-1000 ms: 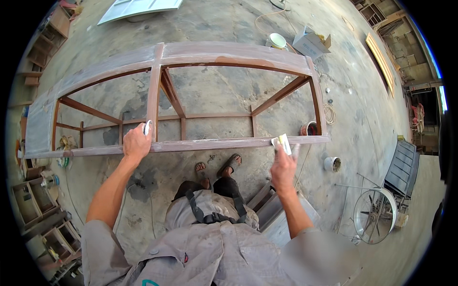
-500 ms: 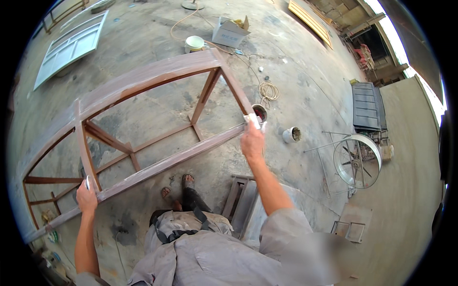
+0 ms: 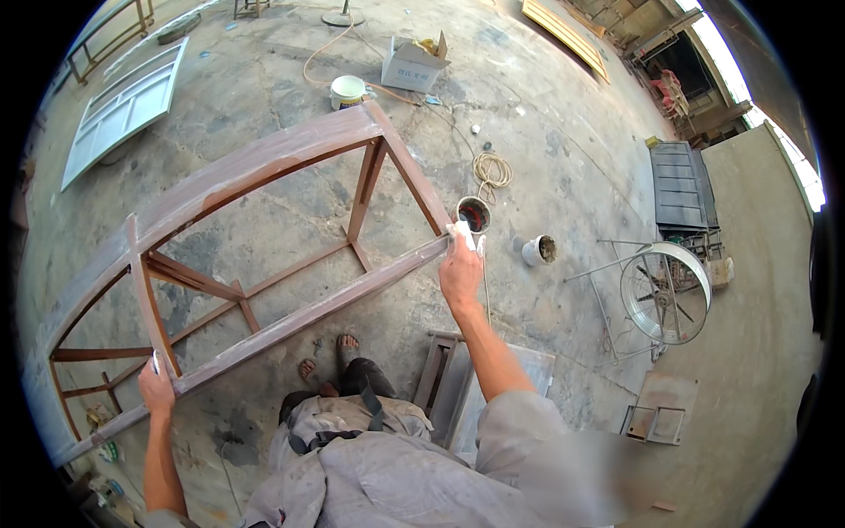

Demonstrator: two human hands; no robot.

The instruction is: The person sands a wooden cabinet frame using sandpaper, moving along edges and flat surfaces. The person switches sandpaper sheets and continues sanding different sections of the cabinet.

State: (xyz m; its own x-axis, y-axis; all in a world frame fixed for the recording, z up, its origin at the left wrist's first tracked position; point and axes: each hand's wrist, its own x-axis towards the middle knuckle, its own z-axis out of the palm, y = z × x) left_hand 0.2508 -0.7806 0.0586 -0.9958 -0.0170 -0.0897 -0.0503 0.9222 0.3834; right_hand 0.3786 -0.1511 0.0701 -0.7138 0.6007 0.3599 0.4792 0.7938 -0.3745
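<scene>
A long brown wooden frame (image 3: 308, 310) with a curved back rail stands in front of me, its surfaces streaked with whitish dust. My right hand (image 3: 460, 275) is at the frame's near right corner, fingers closed on a white folded piece (image 3: 461, 232) that is pressed against the wood. Whether it is sandpaper or cloth, I cannot tell. At the left, my left hand (image 3: 157, 387) is closed beside the near rail, by the foot of an upright. A thin white-edged piece (image 3: 157, 362) shows between its fingers; its kind is unclear.
An open bucket (image 3: 473, 214) is just beyond the right corner, with a second small bucket (image 3: 540, 251) and a coiled hose (image 3: 492, 172) nearby. A drum fan (image 3: 666, 293) stands at right. Beyond are a white bucket (image 3: 348, 91), a cardboard box (image 3: 412, 67) and a white panel (image 3: 128, 110).
The frame and both hands sit slightly further left and lower in view. My right hand stays at the corner with the white piece, and the open bucket there shows more fully.
</scene>
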